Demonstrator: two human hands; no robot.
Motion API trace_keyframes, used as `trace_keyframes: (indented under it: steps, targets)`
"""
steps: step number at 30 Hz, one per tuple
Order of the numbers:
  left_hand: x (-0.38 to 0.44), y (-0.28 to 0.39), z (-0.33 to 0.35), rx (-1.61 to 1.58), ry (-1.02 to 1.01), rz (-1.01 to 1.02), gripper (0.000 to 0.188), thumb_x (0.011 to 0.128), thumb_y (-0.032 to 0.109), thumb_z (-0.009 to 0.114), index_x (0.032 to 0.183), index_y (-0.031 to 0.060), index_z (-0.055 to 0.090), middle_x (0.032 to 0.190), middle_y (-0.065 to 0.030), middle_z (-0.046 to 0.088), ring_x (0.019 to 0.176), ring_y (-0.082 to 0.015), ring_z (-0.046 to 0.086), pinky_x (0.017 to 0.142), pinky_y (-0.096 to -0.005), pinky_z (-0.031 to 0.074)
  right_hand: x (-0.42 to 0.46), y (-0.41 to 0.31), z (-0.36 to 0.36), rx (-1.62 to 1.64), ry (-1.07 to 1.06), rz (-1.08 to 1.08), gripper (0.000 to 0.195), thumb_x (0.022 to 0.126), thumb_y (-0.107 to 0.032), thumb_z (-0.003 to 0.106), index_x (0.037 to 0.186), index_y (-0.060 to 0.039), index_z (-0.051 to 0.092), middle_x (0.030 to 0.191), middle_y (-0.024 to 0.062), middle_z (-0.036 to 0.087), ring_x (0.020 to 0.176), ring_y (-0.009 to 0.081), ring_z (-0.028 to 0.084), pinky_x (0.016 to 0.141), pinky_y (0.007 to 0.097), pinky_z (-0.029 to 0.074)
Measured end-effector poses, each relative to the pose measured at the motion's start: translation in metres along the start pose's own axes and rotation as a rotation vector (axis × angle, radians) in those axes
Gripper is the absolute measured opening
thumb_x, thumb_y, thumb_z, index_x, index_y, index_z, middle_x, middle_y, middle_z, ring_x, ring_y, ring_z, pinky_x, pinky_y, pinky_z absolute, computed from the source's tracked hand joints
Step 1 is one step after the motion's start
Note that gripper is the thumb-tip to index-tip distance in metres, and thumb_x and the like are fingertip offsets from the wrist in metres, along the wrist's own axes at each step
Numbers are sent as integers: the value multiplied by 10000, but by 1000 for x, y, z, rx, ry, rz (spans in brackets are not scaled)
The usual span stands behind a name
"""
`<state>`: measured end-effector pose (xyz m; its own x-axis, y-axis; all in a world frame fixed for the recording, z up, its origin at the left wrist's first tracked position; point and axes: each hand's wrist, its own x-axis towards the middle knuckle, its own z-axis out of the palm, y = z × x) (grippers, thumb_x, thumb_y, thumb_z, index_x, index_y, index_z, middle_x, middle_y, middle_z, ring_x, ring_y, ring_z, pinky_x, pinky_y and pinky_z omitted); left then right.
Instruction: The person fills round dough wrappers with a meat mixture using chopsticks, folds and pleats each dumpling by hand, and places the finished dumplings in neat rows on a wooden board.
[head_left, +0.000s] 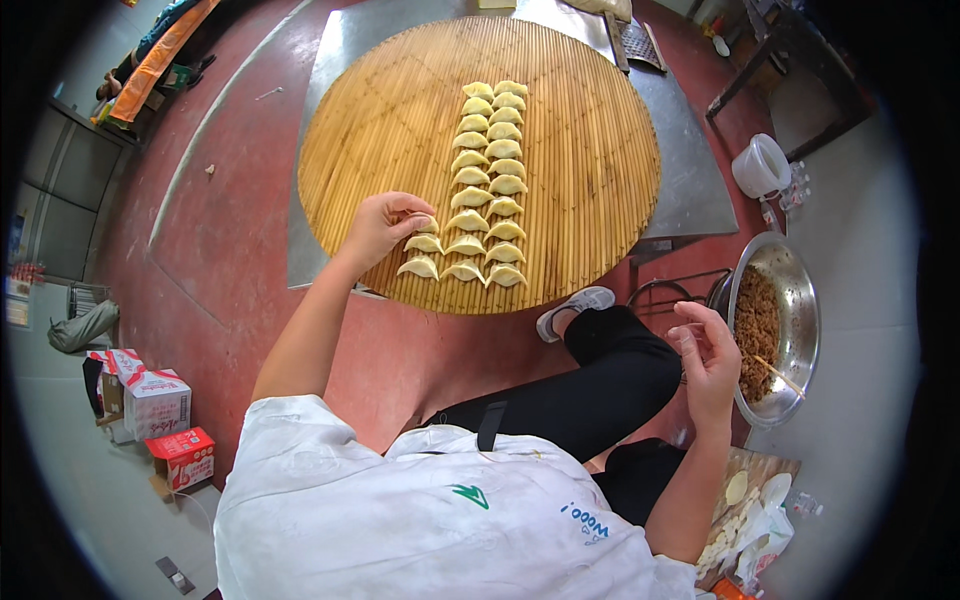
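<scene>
A round mat of thin wooden or reed sticks (592, 150) lies before me, with two long columns of folded dumplings (505, 166) running up its middle. A shorter third column starts at the near left. At its upper end, my left hand (382, 229) pinches a dumpling (430, 225) between thumb and fingers; the hand hides part of it. My right hand (705, 360) is raised beside a metal bowl (802, 300), its fingers bent, apart and holding nothing. Brown minced filling (756, 322) fills part of that bowl, and a pale wooden stick (780, 376) rests in it.
A metal tabletop (697, 195) supports the mat. To the right are a white bucket (761, 166) and a board (765, 461) bearing dough pieces (724, 544) and a plastic bag (765, 536). Cardboard boxes (157, 405) stand at left; a person (112, 86) is at far upper left.
</scene>
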<state>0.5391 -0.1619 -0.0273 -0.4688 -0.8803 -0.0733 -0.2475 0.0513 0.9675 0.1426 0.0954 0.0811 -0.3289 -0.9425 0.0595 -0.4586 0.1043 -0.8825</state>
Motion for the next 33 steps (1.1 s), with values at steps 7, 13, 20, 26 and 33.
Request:
trace_keyframes:
  steps: [7,13,20,26,33]
  targets:
    - [0,2,6,182,112,234,98,857,-14,741,953,0,757,989,-92,741,897,-151,693,802,-272,563,-8,5,-8,26,11,33,297,932,36,578,1222,1,636,1133,76,659,904,141,655,843,277,536]
    - [2,-3,11,131,115,239,105,840,3,763,945,13,765,953,-82,746,866,-145,694,785,-271,562,-14,5,-14,38,30,50,286,933,39,585,1212,3,639,1117,68,660,900,135,646,839,268,521]
    - [0,-5,10,166,103,231,109,852,6,757,961,6,761,969,-80,747,873,-136,693,789,-268,563,-20,7,-27,72,46,45,292,957,23,578,1246,8,621,1161,72,658,919,128,645,848,266,518]
    - [2,4,10,-47,40,19,169,894,14,732,1057,-28,731,973,-41,733,898,-93,671,796,-248,561,-37,17,-56,108,191,38,304,995,-43,579,1295,-2,606,1201,99,672,918,124,646,831,260,517]
    - [0,-2,8,114,61,144,124,864,-35,727,976,5,762,992,-76,744,886,-129,687,812,-269,570,-75,29,-85,134,318,122,318,1006,-63,565,1317,-5,596,1221,105,671,940,127,639,869,263,505]
